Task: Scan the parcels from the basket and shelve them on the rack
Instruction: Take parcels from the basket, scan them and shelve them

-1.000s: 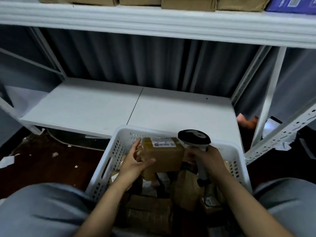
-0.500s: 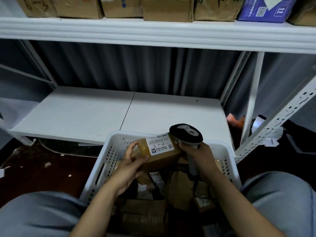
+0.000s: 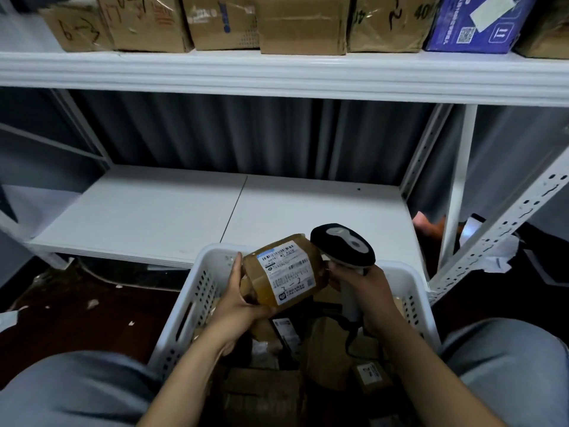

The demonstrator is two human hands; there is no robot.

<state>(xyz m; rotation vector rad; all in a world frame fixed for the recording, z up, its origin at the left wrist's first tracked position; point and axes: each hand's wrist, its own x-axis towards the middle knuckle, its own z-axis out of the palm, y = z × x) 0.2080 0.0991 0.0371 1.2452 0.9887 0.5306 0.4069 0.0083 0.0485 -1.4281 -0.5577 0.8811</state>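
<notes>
I am gripping a tape-wrapped brown parcel (image 3: pixel 278 298) in my left hand (image 3: pixel 237 306), thumb curled along its near left edge and fingers wrapped underneath it. I am holding it above the far end of the white plastic basket (image 3: pixel 197 291), tilted so that its white shipping label (image 3: pixel 288 274) is facing up toward me; "3-2" is handwritten across the label's lower part. My right hand (image 3: pixel 366 291) is clenching the pale handle of a barcode scanner (image 3: pixel 343 246), whose dark head is sitting just beside the parcel's right end, close enough that I cannot tell whether the two are touching.

The basket is resting between my knees, which are showing in grey trousers (image 3: pixel 70 392) at the bottom corners. More brown parcels (image 3: pixel 326 343) are lying piled inside it, among them a small one with its own label (image 3: pixel 371 375) near my right forearm.

Beyond the basket, the rack's lower white shelf (image 3: pixel 154 217) is lying bare, its two boards meeting at a seam. The upper shelf (image 3: pixel 277 72) is running across the top of the view, carrying a row of cardboard boxes (image 3: pixel 301 23) with handwritten markings, and a blue box (image 3: pixel 474 23) toward the right. A perforated white upright (image 3: pixel 455 186) is standing at the rack's right end, and scraps of paper are lying on the dark floor (image 3: pixel 77 315) to my left.
</notes>
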